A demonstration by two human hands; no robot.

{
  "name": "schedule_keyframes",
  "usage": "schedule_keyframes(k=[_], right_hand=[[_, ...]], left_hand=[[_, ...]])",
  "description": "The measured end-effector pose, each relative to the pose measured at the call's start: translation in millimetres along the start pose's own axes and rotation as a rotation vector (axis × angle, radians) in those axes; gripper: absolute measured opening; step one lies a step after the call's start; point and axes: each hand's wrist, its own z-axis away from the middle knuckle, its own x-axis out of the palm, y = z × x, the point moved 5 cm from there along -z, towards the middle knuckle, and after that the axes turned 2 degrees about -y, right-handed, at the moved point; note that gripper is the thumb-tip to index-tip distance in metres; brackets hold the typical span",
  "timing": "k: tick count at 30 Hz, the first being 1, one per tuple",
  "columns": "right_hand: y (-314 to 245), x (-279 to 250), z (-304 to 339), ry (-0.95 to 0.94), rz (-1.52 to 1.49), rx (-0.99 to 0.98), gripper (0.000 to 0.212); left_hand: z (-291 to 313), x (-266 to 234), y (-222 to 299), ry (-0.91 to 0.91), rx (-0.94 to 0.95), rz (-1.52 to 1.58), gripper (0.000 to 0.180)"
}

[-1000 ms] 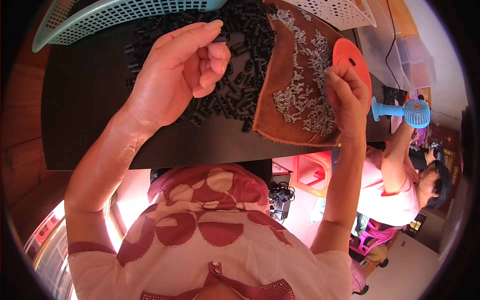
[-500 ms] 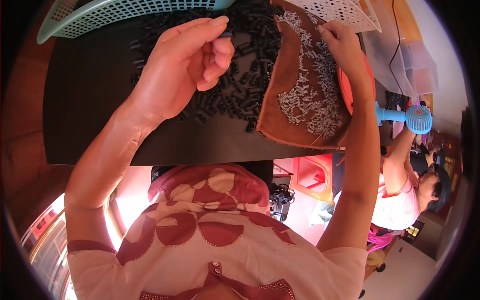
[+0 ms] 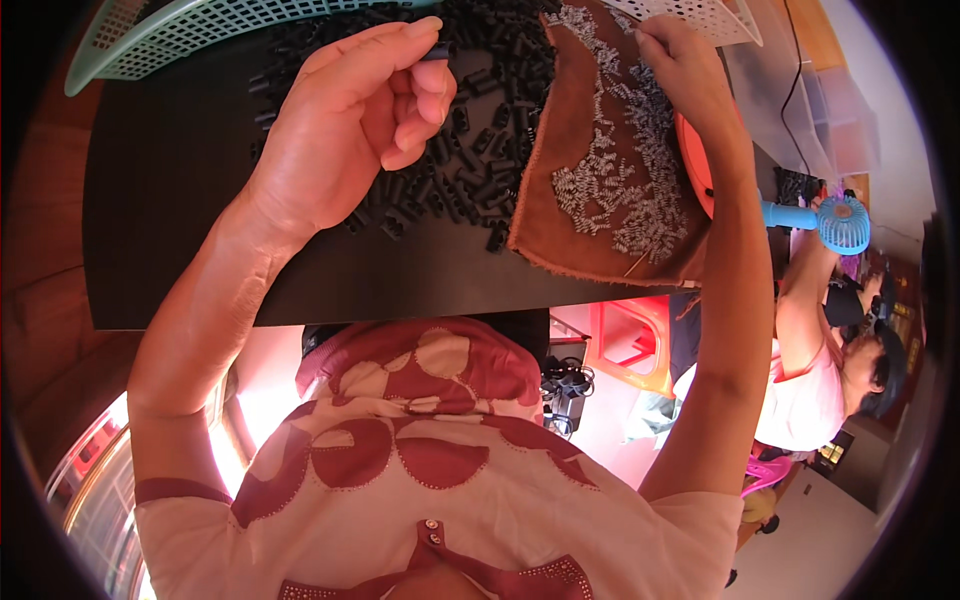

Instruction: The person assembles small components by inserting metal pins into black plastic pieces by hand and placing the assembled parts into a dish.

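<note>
Between the thumb and fingers of my left hand [image 3: 340, 130] is a small black tubular plastic part [image 3: 440, 51], held above the table. Loose black plastic parts [image 3: 480, 165] of the same sort lie heaped below and beyond that hand. On the right, a brown cloth [image 3: 562, 115] bears many small metal springs [image 3: 655, 175], spread in a long curved band. My right hand [image 3: 690, 75] is over the cloth's far right edge, thumb and forefinger pinched together at the springs. Whatever sits in that pinch is too small to make out.
A teal perforated basket [image 3: 230, 42] stands at the far left of the dark table [image 3: 180, 220], a white perforated basket [image 3: 690, 15] at the far right. Beside my right forearm are a red rounded object [image 3: 692, 165] and a blue fan [image 3: 842, 225]. Another person [image 3: 810, 400] sits at right.
My left hand, the black part still in its fingers, is slightly farther left and up. My right hand has shifted slightly toward the far edge, its fingers still pinched. The view has shifted a little.
</note>
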Motion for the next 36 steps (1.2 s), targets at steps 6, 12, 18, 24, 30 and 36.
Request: schedule_keyframes(k=[6,12,18,24,30,36], right_hand=[[-24.1,-5.4,-1.0,0.005,0.119,-0.042,0.011],[-30.5,-7.9,3.8,0.060,0.142,-0.064,0.008],[-37.7,-20.8,42.1,-0.083,-0.191,-0.024,0.015],[-53.7,-18.0,64.1,-0.094,0.198,-0.076,0.016],[-65.5,-14.0,66.6,-0.137,0.224,-0.079,0.019],[-69.8,-19.6,64.8,-0.130,0.165,-0.032,0.016]], left_hand=[[1.6,-0.9,0.4,-0.004,0.020,0.019,0.034],[1.7,2.2,2.2,-0.028,0.035,0.014,0.035],[3.5,9.6,2.6,-0.097,0.046,0.034,0.034],[4.2,11.2,0.4,-0.111,0.038,0.019,0.034],[3.8,8.9,1.0,-0.088,0.035,0.019,0.034],[8.1,12.7,1.9,-0.111,0.030,0.030,0.034]])
